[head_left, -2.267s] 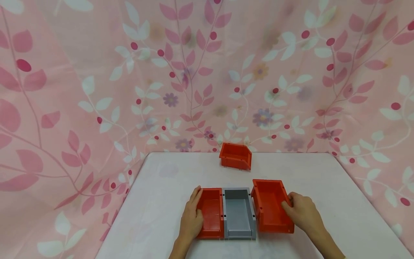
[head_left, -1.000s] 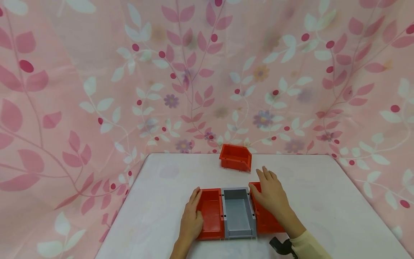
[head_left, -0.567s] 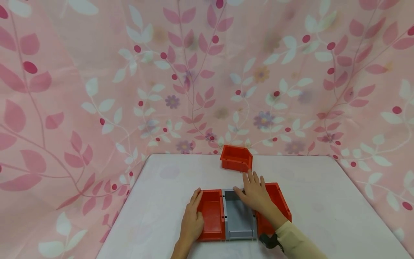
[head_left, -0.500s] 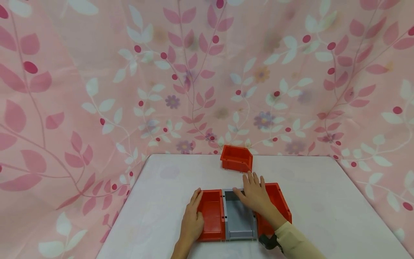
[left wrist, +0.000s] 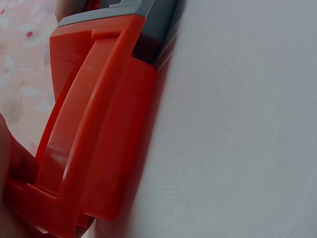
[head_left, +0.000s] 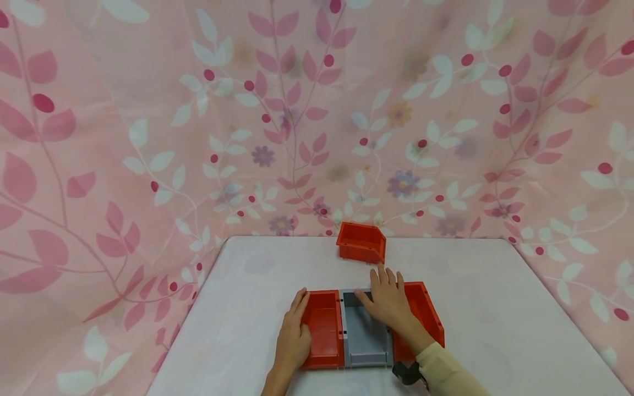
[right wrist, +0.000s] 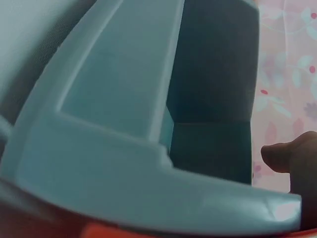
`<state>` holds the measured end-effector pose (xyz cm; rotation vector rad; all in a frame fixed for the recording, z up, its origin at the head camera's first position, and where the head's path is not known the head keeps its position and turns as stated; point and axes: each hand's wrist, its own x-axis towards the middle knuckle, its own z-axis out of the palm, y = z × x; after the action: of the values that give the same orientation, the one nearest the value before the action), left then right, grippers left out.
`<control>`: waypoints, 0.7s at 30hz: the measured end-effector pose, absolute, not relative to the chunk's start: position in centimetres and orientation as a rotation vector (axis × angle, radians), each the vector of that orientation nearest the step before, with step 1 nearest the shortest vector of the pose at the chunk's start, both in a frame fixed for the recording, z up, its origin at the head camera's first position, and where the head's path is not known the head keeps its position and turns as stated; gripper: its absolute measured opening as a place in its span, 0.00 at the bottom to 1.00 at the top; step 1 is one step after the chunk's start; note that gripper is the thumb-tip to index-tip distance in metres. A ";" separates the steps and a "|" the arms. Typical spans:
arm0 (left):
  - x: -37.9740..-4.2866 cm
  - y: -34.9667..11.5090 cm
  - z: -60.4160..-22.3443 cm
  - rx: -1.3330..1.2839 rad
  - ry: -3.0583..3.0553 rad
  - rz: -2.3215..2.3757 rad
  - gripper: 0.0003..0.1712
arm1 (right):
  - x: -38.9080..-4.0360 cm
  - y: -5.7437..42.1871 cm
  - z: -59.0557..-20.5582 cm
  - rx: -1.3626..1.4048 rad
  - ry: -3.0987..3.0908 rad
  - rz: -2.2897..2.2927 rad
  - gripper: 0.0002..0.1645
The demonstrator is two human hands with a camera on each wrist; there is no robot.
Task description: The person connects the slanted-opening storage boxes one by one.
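In the head view, a red storage bin (head_left: 324,328), a grey storage bin (head_left: 364,335) and another red storage bin (head_left: 425,312) stand side by side in a row. My left hand (head_left: 293,338) holds the left bin by its outer wall, thumb over the rim and fingers along the side. The left wrist view shows this red bin (left wrist: 84,119) close up beside the grey one. My right hand (head_left: 388,301), fingers spread and pointing away, lies over the seam between the grey and right red bins. In the right wrist view the grey bin (right wrist: 119,84) looks bare inside, with my thumb beyond it.
A further red bin (head_left: 361,242), turned sideways, stands near the back edge of the white-covered table (head_left: 247,308). Behind hangs a pink floral cloth (head_left: 346,110). A black wrist device (head_left: 407,373) sits at the right sleeve (head_left: 446,371).
My right hand has let go of the right red bin's outer wall and moved left over the grey bin. That red bin has shifted left against the grey one. The left hand stays put.
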<state>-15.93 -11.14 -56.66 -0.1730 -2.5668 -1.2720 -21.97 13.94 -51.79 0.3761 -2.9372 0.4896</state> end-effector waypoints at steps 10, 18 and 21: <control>-15.8 -11.2 -56.7 -0.168 -2.570 -1.263 0.43 | -22.2 13.8 -53.2 0.362 -2.912 0.483 0.49; -15.9 -11.2 -56.9 -0.182 -2.564 -1.254 0.43 | -22.4 13.9 -54.0 0.348 -2.924 0.487 0.50; -15.9 -11.2 -56.8 -0.187 -2.560 -1.253 0.43 | -22.3 13.8 -54.1 0.352 -2.903 0.484 0.49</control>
<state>-15.90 -11.17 -56.81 -0.1870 -2.5600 -1.2532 -22.32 13.85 -54.06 0.3521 -2.9033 0.4835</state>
